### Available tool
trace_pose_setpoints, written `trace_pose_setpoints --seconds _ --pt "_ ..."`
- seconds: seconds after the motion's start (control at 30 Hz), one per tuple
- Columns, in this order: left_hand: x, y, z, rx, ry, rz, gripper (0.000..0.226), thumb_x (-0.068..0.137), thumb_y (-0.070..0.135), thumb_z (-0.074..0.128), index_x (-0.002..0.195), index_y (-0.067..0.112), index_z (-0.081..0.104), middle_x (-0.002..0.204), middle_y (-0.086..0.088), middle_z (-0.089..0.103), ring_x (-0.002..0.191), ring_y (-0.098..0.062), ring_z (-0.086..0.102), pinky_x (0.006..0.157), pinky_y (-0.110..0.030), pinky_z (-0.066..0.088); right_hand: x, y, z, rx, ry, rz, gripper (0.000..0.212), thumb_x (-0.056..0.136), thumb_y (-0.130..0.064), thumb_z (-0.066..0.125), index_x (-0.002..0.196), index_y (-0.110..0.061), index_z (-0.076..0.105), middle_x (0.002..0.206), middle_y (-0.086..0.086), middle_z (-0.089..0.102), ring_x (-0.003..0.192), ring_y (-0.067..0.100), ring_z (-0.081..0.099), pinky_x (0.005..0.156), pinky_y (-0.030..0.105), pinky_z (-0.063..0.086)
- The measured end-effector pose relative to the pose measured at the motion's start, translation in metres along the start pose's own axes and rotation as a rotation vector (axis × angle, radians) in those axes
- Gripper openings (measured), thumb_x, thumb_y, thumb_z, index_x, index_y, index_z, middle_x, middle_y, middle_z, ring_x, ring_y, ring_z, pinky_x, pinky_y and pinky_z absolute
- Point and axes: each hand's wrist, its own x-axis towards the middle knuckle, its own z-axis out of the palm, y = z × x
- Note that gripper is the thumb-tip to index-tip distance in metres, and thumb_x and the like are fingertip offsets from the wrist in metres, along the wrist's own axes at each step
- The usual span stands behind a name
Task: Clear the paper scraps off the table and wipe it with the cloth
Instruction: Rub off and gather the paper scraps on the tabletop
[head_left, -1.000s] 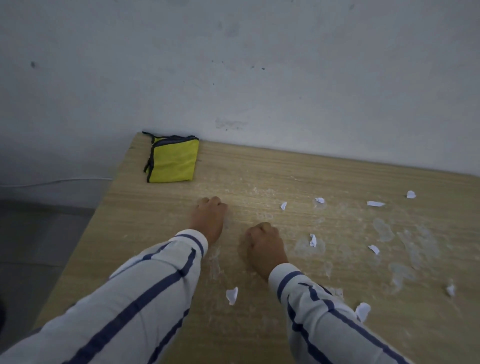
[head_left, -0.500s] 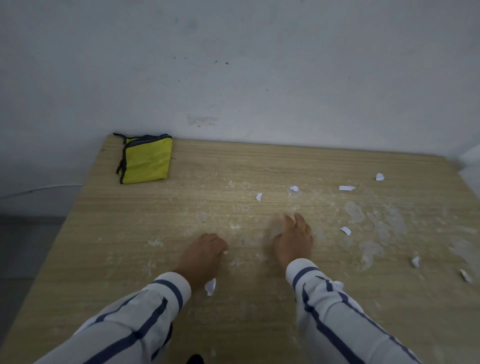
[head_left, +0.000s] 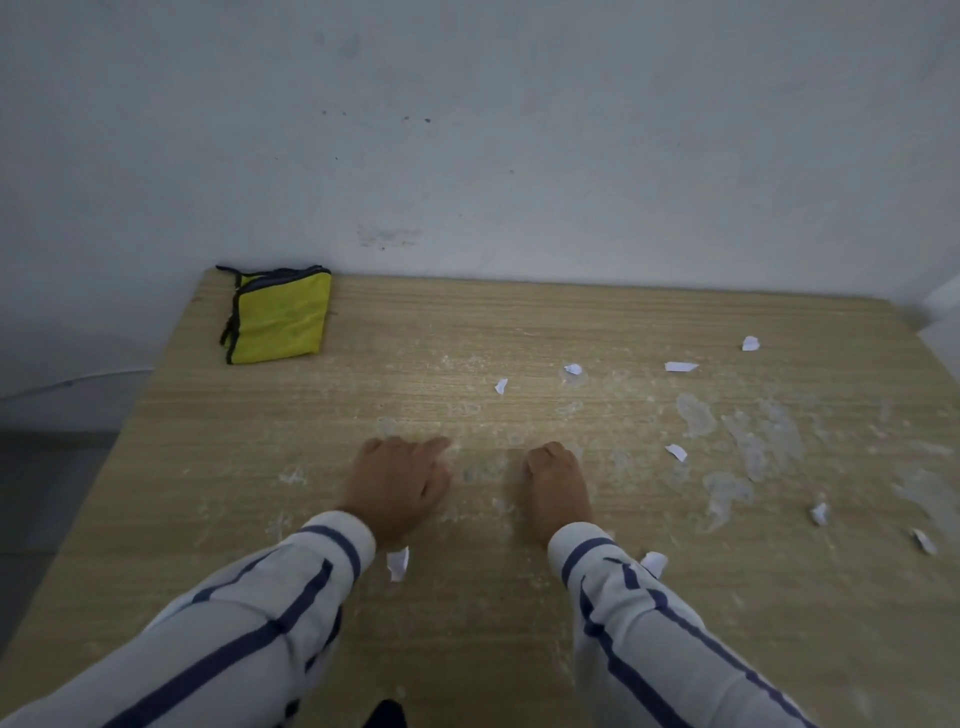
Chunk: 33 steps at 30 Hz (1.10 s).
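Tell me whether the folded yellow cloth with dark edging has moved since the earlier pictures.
No. The folded yellow cloth still lies at the far left corner of the wooden table, near the wall; only the camera has shifted.

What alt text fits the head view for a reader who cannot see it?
A person's left hand and right hand, both curled, rest on a smeared wooden table. White paper scraps lie scattered, mostly on the right; a folded yellow cloth lies at the far left corner.

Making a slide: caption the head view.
Left hand and right hand on a smeared table among paper scraps; yellow cloth folded at the far left corner.
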Motion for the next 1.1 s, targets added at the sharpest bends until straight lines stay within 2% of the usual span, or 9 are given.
trace_pose_setpoints --seconds 0.07,0.17,0.3,0.4,0.53,0.63,0.73,0.93,1.1 --pt "0.025 0.008 0.003 -0.046 -0.001 -0.023 0.046 0.093 0.033 0.028 0.128 0.018 0.053 0.105 -0.003 0.067 0.095 -0.022 0.059 0.086 -0.038 0.044 0.0 -0.002 0.001 -0.003 -0.012 -0.011 0.019 0.088 -0.003 0.044 0.101 0.0 0.058 0.112 0.013 0.053 0.106 0.027 0.048 0.088 0.029 0.041" --pt "0.066 0.028 0.011 -0.159 -0.12 -0.066 0.046 0.094 0.012 0.038 0.14 0.018 0.039 0.142 -0.007 0.042 0.129 -0.025 0.038 0.104 -0.04 0.037 0.002 -0.002 0.003 0.024 -0.018 -0.012 0.021 0.09 -0.005 0.041 0.1 -0.001 0.06 0.11 0.012 0.054 0.105 0.027 0.051 0.085 0.03 0.044" --pt "0.108 0.051 0.019 -0.053 -0.297 -0.078 0.068 0.087 -0.008 0.037 0.147 0.019 0.023 0.158 -0.003 0.005 0.143 -0.027 0.009 0.112 -0.043 0.025 0.005 0.003 0.004 0.057 0.008 -0.059 0.025 0.092 -0.003 0.042 0.105 -0.002 0.063 0.111 0.013 0.058 0.105 0.028 0.052 0.085 0.031 0.043" --pt "0.125 0.052 0.03 0.051 -0.312 0.009 0.064 0.083 -0.011 0.043 0.142 0.012 0.034 0.155 -0.007 0.02 0.14 -0.029 0.021 0.111 -0.042 0.029 0.006 0.008 0.007 0.088 0.041 -0.033 0.025 0.091 -0.004 0.042 0.101 -0.006 0.065 0.108 0.01 0.06 0.101 0.024 0.054 0.082 0.03 0.045" --pt "0.124 0.048 0.038 0.15 -0.208 -0.002 0.044 0.078 -0.012 0.049 0.118 0.005 0.057 0.122 -0.011 0.053 0.113 -0.027 0.046 0.09 -0.037 0.047 0.007 0.009 0.009 0.113 0.048 -0.013 0.024 0.092 -0.011 0.042 0.097 -0.008 0.065 0.103 0.009 0.06 0.099 0.025 0.054 0.079 0.031 0.045" --pt "0.109 0.038 0.034 0.13 -0.154 0.011 0.035 0.075 -0.013 0.047 0.103 0.003 0.06 0.108 -0.012 0.055 0.101 -0.027 0.048 0.078 -0.034 0.047 0.005 0.002 0.007 0.123 0.035 -0.048 0.027 0.09 -0.009 0.04 0.105 -0.009 0.062 0.106 0.01 0.06 0.102 0.026 0.05 0.081 0.032 0.043" --pt "0.088 0.024 0.026 0.068 -0.169 0.025 0.031 0.074 -0.015 0.044 0.095 0.002 0.059 0.1 -0.013 0.055 0.097 -0.028 0.048 0.077 -0.033 0.043 0.001 -0.012 0.009 0.187 0.027 -0.062 0.028 0.089 -0.006 0.041 0.108 -0.01 0.061 0.106 0.009 0.061 0.098 0.026 0.053 0.082 0.033 0.045" --pt "0.025 -0.005 -0.001 -0.304 -0.175 -0.166 0.019 0.088 0.002 0.049 0.094 0.009 0.066 0.092 -0.001 0.06 0.082 -0.013 0.053 0.072 -0.019 0.037 -0.016 -0.05 0.026 0.216 -0.204 -0.16 0.023 0.087 -0.008 0.044 0.068 -0.018 0.051 0.084 0.01 0.055 0.067 0.024 0.05 0.061 0.028 0.043" --pt "-0.024 -0.014 -0.012 -0.296 -0.303 -0.245 0.019 0.087 0.014 0.055 0.103 0.013 0.067 0.099 -0.002 0.065 0.079 -0.011 0.054 0.066 -0.015 0.038 -0.029 -0.072 0.036 0.149 -0.316 -0.217 0.019 0.089 -0.012 0.044 0.094 -0.009 0.062 0.102 0.013 0.061 0.08 0.028 0.058 0.072 0.032 0.049"
